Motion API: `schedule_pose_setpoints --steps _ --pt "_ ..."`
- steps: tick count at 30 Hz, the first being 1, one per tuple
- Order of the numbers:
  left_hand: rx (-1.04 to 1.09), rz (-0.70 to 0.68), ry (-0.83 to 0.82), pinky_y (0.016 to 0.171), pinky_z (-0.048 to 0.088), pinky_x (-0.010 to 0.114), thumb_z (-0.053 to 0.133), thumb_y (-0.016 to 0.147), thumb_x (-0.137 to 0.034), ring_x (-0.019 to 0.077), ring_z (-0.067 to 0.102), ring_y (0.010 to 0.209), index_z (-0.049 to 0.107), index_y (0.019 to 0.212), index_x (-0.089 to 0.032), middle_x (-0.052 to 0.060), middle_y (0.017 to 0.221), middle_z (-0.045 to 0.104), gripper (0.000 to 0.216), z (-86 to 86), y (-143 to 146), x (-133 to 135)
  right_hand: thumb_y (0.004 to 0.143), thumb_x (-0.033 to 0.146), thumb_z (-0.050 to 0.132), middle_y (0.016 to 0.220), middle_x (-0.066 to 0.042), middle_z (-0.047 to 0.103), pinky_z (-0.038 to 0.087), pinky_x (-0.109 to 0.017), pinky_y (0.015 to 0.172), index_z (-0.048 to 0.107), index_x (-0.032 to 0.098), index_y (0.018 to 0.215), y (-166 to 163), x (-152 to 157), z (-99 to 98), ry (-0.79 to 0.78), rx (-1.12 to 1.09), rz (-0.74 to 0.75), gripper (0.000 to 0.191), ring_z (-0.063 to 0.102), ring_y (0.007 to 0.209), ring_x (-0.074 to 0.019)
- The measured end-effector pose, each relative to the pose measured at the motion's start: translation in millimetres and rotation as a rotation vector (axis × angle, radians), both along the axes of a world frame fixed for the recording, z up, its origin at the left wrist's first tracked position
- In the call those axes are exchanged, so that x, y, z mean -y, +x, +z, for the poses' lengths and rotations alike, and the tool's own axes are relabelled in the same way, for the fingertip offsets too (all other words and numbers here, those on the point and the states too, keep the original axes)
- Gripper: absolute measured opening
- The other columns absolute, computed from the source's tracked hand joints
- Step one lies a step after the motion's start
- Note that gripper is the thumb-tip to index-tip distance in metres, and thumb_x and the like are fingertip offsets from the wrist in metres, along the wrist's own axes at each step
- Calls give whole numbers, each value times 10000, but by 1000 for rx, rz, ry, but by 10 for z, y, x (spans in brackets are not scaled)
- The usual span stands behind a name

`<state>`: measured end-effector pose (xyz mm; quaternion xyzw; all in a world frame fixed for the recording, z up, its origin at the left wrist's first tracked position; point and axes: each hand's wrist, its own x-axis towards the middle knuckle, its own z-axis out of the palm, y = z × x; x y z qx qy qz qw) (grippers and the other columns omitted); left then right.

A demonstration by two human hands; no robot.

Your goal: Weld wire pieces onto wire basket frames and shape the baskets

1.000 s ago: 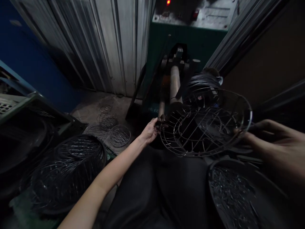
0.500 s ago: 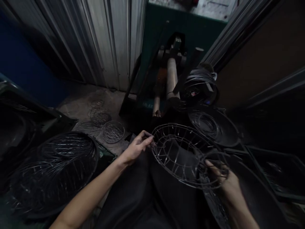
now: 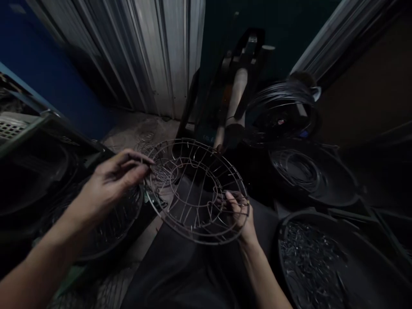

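Note:
A round wire basket (image 3: 210, 243), made of two rings joined by short cross wires, is held tilted over my lap. My left hand (image 3: 107, 182) pinches its left rim between thumb and fingers. On the opposite side, my right hand (image 3: 243, 219) grips the rim, with fingers reaching through the wires. Behind the basket, loose wire pieces (image 3: 162, 174) lie on the floor, partly covered by it. To my right stands a black tub (image 3: 283, 231) holding many small metal pieces (image 3: 309, 257), too dark to name closely.
Ahead is a dark green machine with a pale cylindrical bar (image 3: 238, 90). Right of it hangs a coil of wire (image 3: 286, 96), above a black tub with coiled wire (image 3: 296, 169). A basin of bent wire (image 3: 119, 223) sits left. Corrugated metal wall (image 3: 154, 56) closes the back.
The basket has moved left with both hands still on it. My view has shifted, bringing the tub of small metal pieces into sight on the right.

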<state>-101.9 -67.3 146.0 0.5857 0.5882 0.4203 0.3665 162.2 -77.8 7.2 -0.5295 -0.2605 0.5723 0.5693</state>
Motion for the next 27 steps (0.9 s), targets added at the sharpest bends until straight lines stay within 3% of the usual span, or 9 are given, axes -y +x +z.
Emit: schedule_pose_setpoints --steps 5,10,15,20,27 --pt "-104 -78 73 620 387 219 611 771 -412 57 496 583 634 841 -142 -30 686 576 279 436 224 -492 620 354 778 693 11 665 536 -276 632 586 169 765 -173 -233 -5 56 -229 -116 303 662 636 -142" --pt "-154 -75 24 762 345 322 509 846 -409 123 591 776 586 998 -26 -24 750 509 419 750 418 -889 593 281 777 648 45 630 527 -287 676 565 170 726 -222 -411 115 147 -284 -199 274 638 605 -117" --pt "-55 -57 -62 589 343 200 635 777 -475 39 478 537 577 949 -74 -5 699 564 441 629 426 -946 592 302 783 664 49 622 509 -260 639 582 163 741 -117 -532 58 158 -260 -226 287 613 600 -104" --pt "89 -53 -92 504 348 193 640 786 -394 81 528 610 595 894 -163 3 745 605 259 460 335 -830 637 335 772 665 40 618 492 -246 616 614 149 784 -64 -559 -45 154 -171 -204 285 591 581 -97" --pt "148 -78 -24 501 356 193 586 837 -374 91 579 653 580 892 -122 36 835 602 257 631 405 -956 591 307 803 682 32 632 533 -298 671 600 155 764 -107 -475 198 187 -299 -217 307 631 619 -128"
